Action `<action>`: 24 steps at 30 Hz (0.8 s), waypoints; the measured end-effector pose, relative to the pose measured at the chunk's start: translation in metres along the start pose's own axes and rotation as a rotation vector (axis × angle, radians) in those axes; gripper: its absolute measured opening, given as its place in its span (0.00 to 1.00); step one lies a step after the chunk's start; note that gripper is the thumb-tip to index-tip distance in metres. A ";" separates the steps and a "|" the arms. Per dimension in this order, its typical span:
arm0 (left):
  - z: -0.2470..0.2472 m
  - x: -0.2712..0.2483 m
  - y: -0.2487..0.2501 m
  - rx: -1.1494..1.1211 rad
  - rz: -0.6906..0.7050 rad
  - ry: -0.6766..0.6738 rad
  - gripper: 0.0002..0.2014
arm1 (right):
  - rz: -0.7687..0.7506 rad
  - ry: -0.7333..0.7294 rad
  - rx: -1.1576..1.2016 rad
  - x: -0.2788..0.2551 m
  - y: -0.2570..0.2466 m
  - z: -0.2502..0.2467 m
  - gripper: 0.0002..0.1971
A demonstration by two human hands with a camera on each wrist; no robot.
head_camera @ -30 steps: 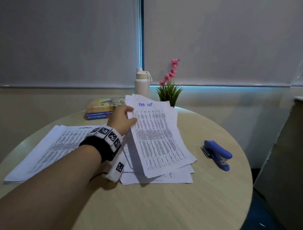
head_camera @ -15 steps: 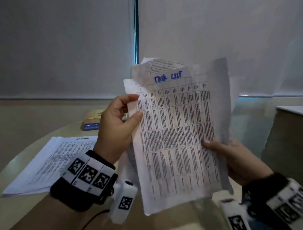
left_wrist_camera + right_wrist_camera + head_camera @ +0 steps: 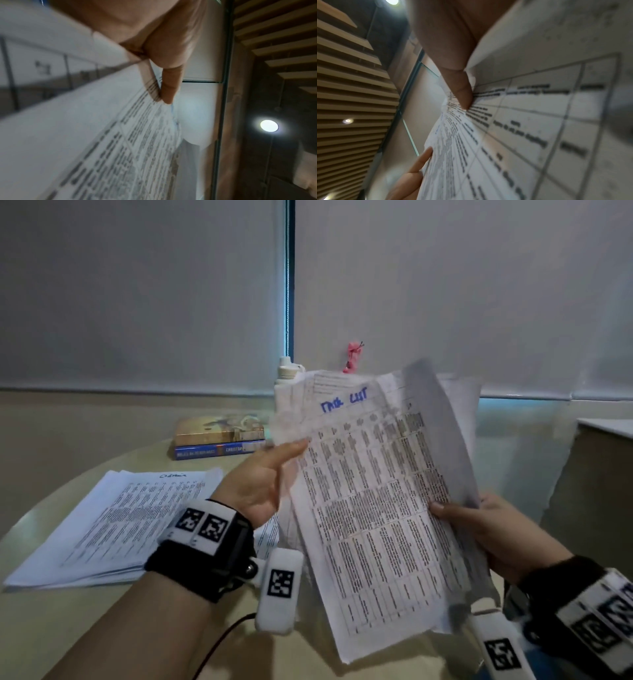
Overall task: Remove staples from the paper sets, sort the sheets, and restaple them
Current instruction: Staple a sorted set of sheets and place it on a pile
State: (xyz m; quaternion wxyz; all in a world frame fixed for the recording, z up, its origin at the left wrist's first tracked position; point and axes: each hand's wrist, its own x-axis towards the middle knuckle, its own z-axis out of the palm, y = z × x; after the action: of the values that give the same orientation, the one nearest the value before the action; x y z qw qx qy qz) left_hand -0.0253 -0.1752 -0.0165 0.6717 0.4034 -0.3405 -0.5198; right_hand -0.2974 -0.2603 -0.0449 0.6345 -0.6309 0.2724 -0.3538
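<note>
— Lifted clear of the bench (image 3: 178,628) since a second ago: printed paper set (image 3: 373,508), raised upright between both hands. Tilted lower than half a second back, with book and bottle back in view.

— Any writing legible?

— Blue handwriting across the top sheet, roughly "THE LIST", not certain. Printed table below, too blurred to read. On the second paper stack (image 3: 113,518), lying flat at the bench's left, a short handwritten word, unreadable. On the blue spine of the lower book (image 3: 219,449), "CHRISTOP", then cut off by the raised sheets.

— Grip on each side?

— Left hand (image 3: 260,484): thumb flat on the front of the set's left edge, fingers behind; pinch confirmed in the left wrist view (image 3: 154,54). Right hand (image 3: 493,535): thumb pressed on the front at the right edge, fingers hidden behind the paper; same in the right wrist view (image 3: 453,54).

— Hidden or unclear?

— White bottle (image 3: 287,369) only by its cap, pink flowers (image 3: 354,357) only by their tips. Right-hand sheet edges smeared by motion. Staple not discernible.
</note>
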 end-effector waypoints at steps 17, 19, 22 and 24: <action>-0.055 0.035 -0.072 0.187 -0.254 0.222 0.15 | 0.357 0.334 -1.254 0.093 0.015 -0.067 0.17; -0.057 0.035 -0.074 0.171 -0.269 0.200 0.14 | 0.489 0.215 -1.366 0.095 0.025 -0.057 0.25; -0.054 0.033 -0.076 0.178 -0.277 0.169 0.14 | 0.552 0.160 -1.379 0.099 0.035 -0.043 0.22; -0.051 0.033 -0.077 0.187 -0.269 0.150 0.15 | 0.575 0.130 -1.426 0.103 0.038 -0.040 0.19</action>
State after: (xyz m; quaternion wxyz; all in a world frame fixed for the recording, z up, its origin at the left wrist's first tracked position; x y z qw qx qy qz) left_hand -0.0062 -0.2079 -0.1071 0.5793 0.5436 -0.2791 -0.5395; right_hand -0.2631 -0.3678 -0.0744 0.1242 -0.7695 0.6244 0.0496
